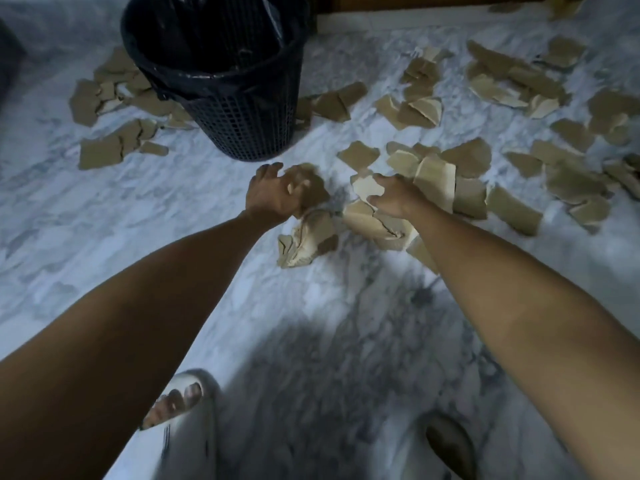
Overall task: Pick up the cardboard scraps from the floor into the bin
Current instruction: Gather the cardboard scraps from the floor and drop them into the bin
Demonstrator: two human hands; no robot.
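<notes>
A white marble floor is lying strewn with torn brown cardboard scraps around a black mesh bin lined with a dark bag. The left hand is gripping a blurred scrap just below the bin, while the right hand is pinching a pale scrap with curled fingers over the pile.

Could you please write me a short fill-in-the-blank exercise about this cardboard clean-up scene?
1. The dark mesh bin is lined with a black plastic ____.
2. The left hand grips a brown cardboard ____.
3. The right hand grips a pale scrap from a pile on the marble ____.
4. A white ____ shows on the left foot.

Missing words: bag; scrap; floor; slipper
</notes>
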